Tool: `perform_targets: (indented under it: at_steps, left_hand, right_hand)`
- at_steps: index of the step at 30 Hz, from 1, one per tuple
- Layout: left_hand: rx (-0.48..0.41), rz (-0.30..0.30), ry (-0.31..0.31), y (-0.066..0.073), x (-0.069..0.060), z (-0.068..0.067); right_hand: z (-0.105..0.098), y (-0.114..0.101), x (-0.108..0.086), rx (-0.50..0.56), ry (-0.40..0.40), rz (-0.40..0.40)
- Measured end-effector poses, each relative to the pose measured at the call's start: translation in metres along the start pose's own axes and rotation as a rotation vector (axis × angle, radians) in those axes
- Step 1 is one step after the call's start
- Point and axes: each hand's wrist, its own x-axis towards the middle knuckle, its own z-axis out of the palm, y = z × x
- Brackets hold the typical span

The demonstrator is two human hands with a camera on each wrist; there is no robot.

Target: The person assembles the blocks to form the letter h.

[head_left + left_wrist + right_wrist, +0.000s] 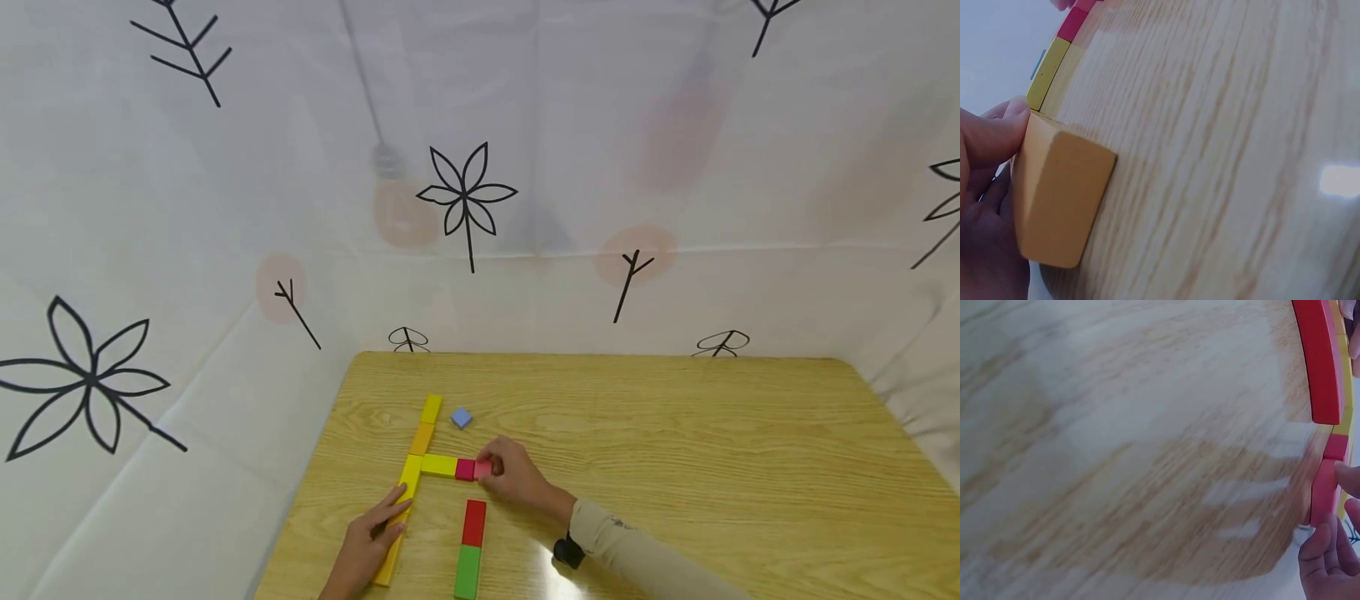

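Observation:
A long row of blocks lies on the table, with a yellow block (pixel 432 408) at its far end, an orange block (pixel 422 439) after it and another orange block (pixel 386 572) at its near end. My left hand (pixel 365 546) rests on the near part of this row, fingers fairly straight across it. From the row's middle, a yellow block (pixel 438 465) branches right, followed by a dark pink block (pixel 465 470). My right hand (pixel 517 477) pinches a pink block (pixel 482 471) between thumb and fingers, against the dark pink one.
A blue block (pixel 461 417) lies turned at an angle beyond the branch. Nearer to me, a red block (pixel 474 523) and a green block (pixel 468 572) stand end to end. White cloth (pixel 540 308) with plant drawings hangs behind the wooden table (pixel 675 433).

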Motion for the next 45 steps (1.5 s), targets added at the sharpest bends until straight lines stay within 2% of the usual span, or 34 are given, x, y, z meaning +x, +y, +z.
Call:
perform_targets:
  at_steps: [4, 7, 14, 16, 18, 20, 23, 25, 28, 31, 36, 41, 45]
  left_hand:
    - [-0.018, -0.04, 0.0, 0.002, 0.001, 0.0]
    - [-0.013, -0.042, 0.002, 0.003, 0.001, 0.0]
    - [-0.02, -0.004, 0.012, 0.003, -0.001, 0.001]
    - [-0.028, -0.011, 0.008, 0.003, -0.001, 0.001]
    - [-0.02, -0.008, 0.0, 0.012, -0.002, -0.001]
    - [-0.021, -0.015, -0.004, 0.013, -0.002, -0.001]
    - [-0.016, -0.01, -0.007, 0.012, -0.002, -0.001]
    - [-0.021, -0.005, -0.004, 0.002, -0.001, 0.0]
    - [-0.022, 0.01, -0.005, 0.0, 0.0, 0.0]
    - [-0.011, 0.032, -0.003, 0.0, 0.0, 0.0]
    - [-0.017, 0.026, -0.006, 0.0, -0.001, 0.0]
    - [-0.049, 0.001, -0.014, 0.008, -0.003, -0.001]
    - [-0.062, -0.003, -0.02, 0.027, -0.005, -0.004]
  right_hand:
    - [-0.002, -0.001, 0.002, 0.007, -0.014, 0.034]
    - [-0.005, -0.003, 0.004, 0.008, -0.011, 0.058]
    - [-0.011, -0.006, 0.015, -0.016, 0.012, 0.09]
    - [-0.012, -0.005, 0.018, -0.028, 0.016, 0.089]
    - [-0.012, -0.005, 0.023, -0.046, 0.021, 0.074]
    - [-0.013, -0.004, 0.028, -0.045, 0.029, 0.056]
    - [-0.013, -0.004, 0.035, -0.049, 0.048, 0.018]
    - [-0.013, -0.004, 0.04, -0.042, 0.059, 0.006]
    - [-0.013, -0.003, 0.047, -0.046, 0.072, 0.001]
    - [-0.013, -0.003, 0.053, -0.043, 0.08, 0.025]
    - [-0.011, -0.002, 0.062, -0.006, 0.079, 0.089]
    - [-0.007, 0.003, 0.07, 0.013, 0.056, 0.124]
    - [-0.005, 0.008, 0.077, 0.033, 0.063, 0.119]
